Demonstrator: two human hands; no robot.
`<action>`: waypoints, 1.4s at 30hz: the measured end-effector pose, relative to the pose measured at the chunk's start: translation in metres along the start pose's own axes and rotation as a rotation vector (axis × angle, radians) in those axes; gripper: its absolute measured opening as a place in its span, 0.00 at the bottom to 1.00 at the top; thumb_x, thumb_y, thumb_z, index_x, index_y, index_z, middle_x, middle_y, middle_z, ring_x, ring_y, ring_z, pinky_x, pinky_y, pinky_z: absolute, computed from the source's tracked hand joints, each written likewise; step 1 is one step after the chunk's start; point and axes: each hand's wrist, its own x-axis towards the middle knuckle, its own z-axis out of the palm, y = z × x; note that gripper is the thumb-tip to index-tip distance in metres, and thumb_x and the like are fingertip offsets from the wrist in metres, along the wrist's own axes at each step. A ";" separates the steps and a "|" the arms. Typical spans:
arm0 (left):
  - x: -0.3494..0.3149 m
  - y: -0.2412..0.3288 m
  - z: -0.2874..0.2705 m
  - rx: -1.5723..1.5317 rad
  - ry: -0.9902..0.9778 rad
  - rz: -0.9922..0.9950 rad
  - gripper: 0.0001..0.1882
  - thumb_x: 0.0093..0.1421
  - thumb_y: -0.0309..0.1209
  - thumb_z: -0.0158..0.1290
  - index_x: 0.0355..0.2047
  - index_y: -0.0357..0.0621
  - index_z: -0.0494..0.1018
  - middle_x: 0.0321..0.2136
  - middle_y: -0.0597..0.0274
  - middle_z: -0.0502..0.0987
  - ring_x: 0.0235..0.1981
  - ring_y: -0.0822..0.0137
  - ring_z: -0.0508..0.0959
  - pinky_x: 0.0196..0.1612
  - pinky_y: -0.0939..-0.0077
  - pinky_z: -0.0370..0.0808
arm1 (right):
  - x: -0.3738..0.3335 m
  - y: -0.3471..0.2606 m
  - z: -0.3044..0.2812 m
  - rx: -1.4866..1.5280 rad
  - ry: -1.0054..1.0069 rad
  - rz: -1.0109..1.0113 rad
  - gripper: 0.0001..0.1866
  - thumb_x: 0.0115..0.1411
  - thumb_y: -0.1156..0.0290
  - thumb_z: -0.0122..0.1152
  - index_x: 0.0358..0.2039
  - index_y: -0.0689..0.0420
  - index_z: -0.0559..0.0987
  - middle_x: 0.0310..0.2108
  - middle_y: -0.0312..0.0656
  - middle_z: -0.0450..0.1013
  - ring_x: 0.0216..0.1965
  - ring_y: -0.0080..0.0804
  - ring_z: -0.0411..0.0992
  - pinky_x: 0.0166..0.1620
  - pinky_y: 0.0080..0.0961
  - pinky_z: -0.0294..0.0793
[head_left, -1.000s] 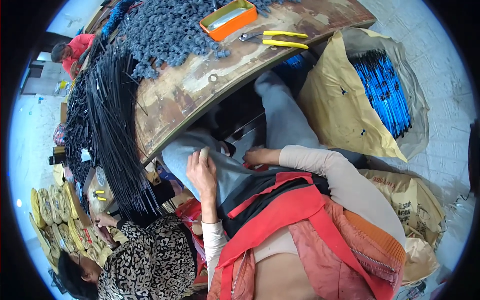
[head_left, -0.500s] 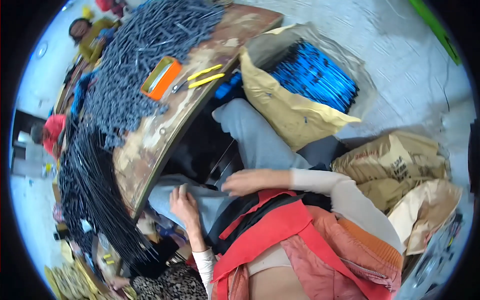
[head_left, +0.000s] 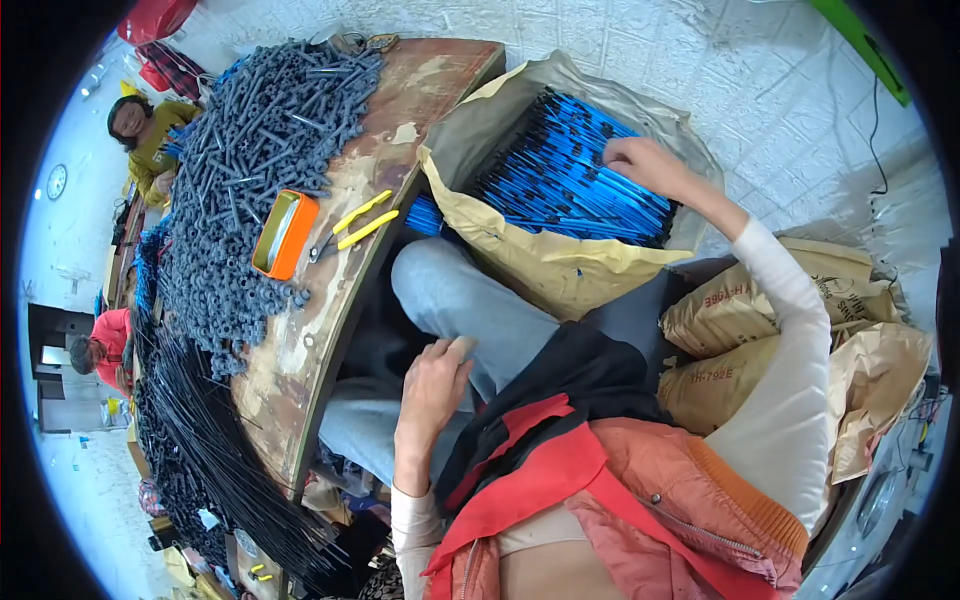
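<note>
My right hand (head_left: 645, 165) is stretched out over the right part of a bundle of blue rods with black ends (head_left: 575, 190). Its fingers curl inward, and whatever they grip, if anything, is hidden. The bundle lies in a large yellow-brown paper sack (head_left: 545, 262) whose top is spread wide. Above my lap, my left hand (head_left: 435, 380) is held close to my grey trousers (head_left: 470, 285). Its fingers are half bent and a little apart, with nothing visible in them.
The worktable (head_left: 345, 235) carries a heap of grey plastic pieces (head_left: 270, 130), an orange box (head_left: 285, 235) and yellow-handled pliers (head_left: 360, 222). Black strands (head_left: 215, 430) hang off its near end. Brown paper bags (head_left: 725, 310) stand at right. Two people (head_left: 155, 155) work beyond the table.
My right hand has moved from my lap outward to the blue rods in the sack. My left hand has shifted slightly right and up. The whole view has tilted.
</note>
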 end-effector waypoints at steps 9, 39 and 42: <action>0.031 -0.002 0.005 -0.018 0.004 0.060 0.12 0.57 0.24 0.53 0.43 0.43 0.76 0.38 0.51 0.77 0.40 0.48 0.77 0.42 0.62 0.74 | 0.034 0.031 0.037 -0.086 -0.108 0.030 0.13 0.51 0.73 0.64 0.34 0.57 0.70 0.33 0.48 0.73 0.38 0.51 0.72 0.38 0.45 0.69; 0.159 0.063 -0.087 -1.159 0.240 -0.003 0.29 0.59 0.30 0.60 0.59 0.38 0.63 0.38 0.60 0.77 0.34 0.70 0.78 0.38 0.78 0.75 | 0.034 -0.155 -0.068 0.888 -0.291 0.014 0.13 0.64 0.72 0.56 0.47 0.62 0.72 0.37 0.39 0.76 0.38 0.25 0.77 0.39 0.22 0.75; 0.156 0.075 -0.090 -1.417 0.337 -0.072 0.17 0.62 0.30 0.56 0.50 0.41 0.69 0.29 0.68 0.74 0.26 0.76 0.73 0.28 0.84 0.69 | 0.042 -0.174 -0.057 0.999 -0.349 0.008 0.11 0.67 0.67 0.54 0.44 0.61 0.73 0.38 0.39 0.75 0.39 0.26 0.77 0.42 0.22 0.76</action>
